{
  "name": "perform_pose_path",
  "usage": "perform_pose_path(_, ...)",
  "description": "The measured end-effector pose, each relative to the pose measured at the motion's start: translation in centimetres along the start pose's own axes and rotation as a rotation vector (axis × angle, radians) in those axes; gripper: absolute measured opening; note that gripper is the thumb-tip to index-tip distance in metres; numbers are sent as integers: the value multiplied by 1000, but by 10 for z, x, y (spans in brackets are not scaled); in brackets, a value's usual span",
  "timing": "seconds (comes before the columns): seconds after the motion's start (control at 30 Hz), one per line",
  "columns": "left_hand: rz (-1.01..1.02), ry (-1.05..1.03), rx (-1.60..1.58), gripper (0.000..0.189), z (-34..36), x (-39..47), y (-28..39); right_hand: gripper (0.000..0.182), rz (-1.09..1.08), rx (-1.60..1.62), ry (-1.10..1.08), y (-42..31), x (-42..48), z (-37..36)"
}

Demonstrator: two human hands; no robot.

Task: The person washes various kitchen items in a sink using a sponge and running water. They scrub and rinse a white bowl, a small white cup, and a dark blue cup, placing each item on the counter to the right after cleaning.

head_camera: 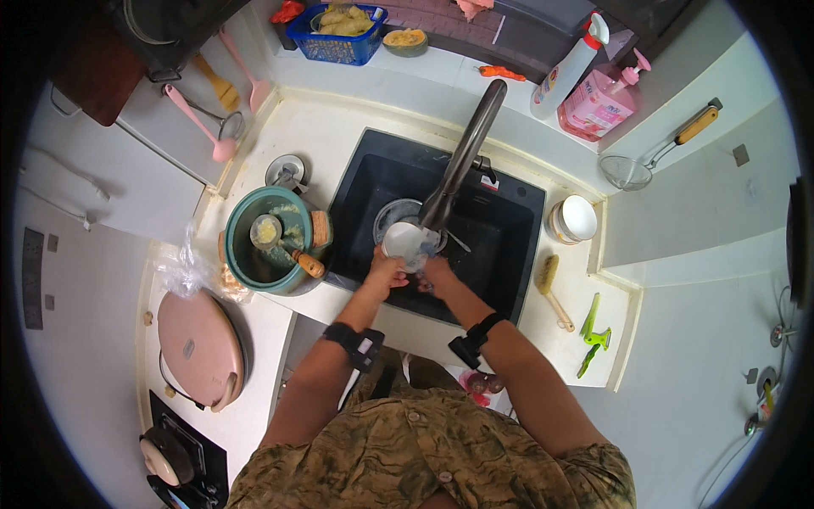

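Note:
My left hand [385, 272] grips the left rim of a white bowl [400, 239], which is tilted below the faucet [469, 143]. Against the bowl's right side, my right hand [437, 275] holds a blurred bluish-grey cloth [425, 249]; its exact kind is hard to tell. Both hands are over the dark sink [502, 267]. Beneath the bowl, a round metal vessel [383, 214] rests in the basin, partly hidden. A thin utensil handle [459, 242] sticks out to its right.
Left of the sink stands a green pot [238, 213] with a wooden-handled ladle [307, 263] across it. On the right are stacked bowls [577, 218], a brush [548, 273] and a green peeler [596, 339]. Bottles [598, 105] and a blue basket [337, 48] line the back ledge.

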State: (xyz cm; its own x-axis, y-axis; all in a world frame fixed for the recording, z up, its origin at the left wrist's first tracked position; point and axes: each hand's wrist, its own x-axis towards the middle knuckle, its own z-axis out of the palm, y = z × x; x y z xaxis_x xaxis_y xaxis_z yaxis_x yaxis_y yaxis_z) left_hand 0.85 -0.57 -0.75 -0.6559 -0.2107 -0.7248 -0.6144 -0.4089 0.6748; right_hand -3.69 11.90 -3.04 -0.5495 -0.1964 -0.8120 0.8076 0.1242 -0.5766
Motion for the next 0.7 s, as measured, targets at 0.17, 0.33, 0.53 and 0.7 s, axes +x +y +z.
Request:
perform_pose_path(0.17, -124, -219, 216, 71, -22, 18, 3, 26, -67, -366, 13, 6, 10, -11)
perform_pose_path(0.33, 51, 116, 34, 59, 5, 2, 0, 26, 2, -110, -37, 6, 11, 2)
perform_pose_path(0.53, -20, -79, 66, 64, -6, 11, 5, 20, -15, -76, 50, -6, -4, -3)
perform_pose_path(0.7, -32, -48, 138, 63, -5, 15, -2, 18, -29, -171, -33, -2, 4, -10)
